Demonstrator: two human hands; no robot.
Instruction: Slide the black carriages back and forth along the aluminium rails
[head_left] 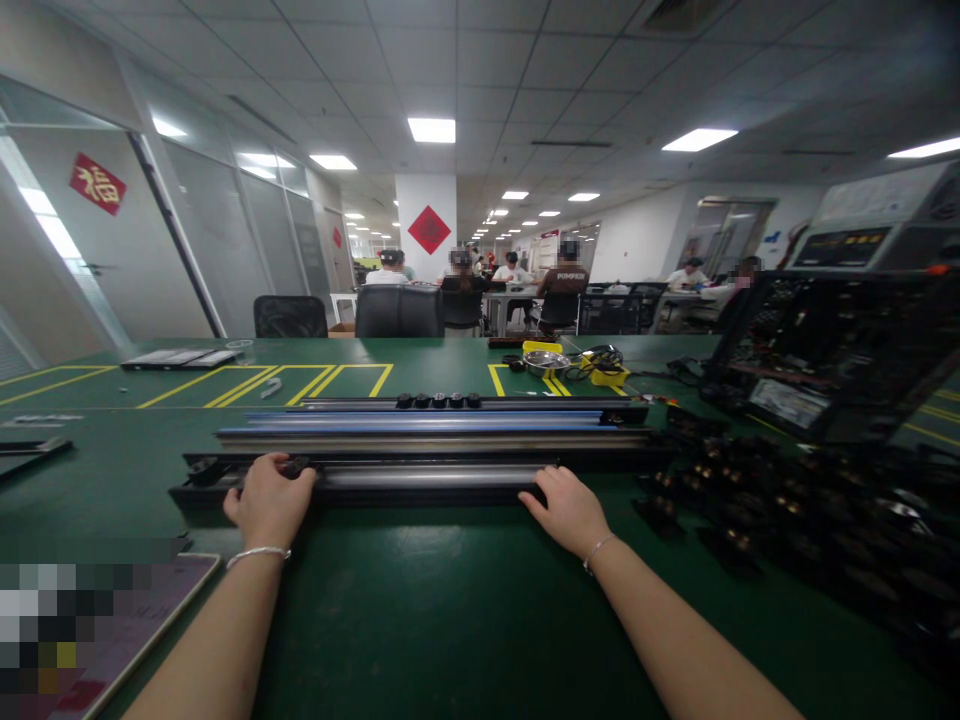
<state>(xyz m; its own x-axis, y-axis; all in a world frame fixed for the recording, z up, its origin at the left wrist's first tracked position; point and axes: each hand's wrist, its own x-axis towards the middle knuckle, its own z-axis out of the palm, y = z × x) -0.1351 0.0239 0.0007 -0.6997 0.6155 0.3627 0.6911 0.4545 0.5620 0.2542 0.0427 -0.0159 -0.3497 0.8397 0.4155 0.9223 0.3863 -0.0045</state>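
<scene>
A long black rail (427,478) with a shiny silver channel lies crosswise on the green table. My left hand (271,500) is closed over its left part, with thumb and fingers on the edges. A small black piece sits in the channel beside those fingers; whether they touch it I cannot tell. Farther right, my right hand (566,508) grips the same rail, fingertips curled over the far edge and thumb at the near side. Just behind lie more long bars, one with blue strips (427,422). Several round black knobs (439,401) stand in a row behind them.
A heap of black parts (757,500) covers the right side, before an open computer case (810,350). A pale-rimmed tray (161,625), partly blurred out, is at lower left. Cables (600,358) and a metal dish (546,361) lie at the back. People sit at farther tables.
</scene>
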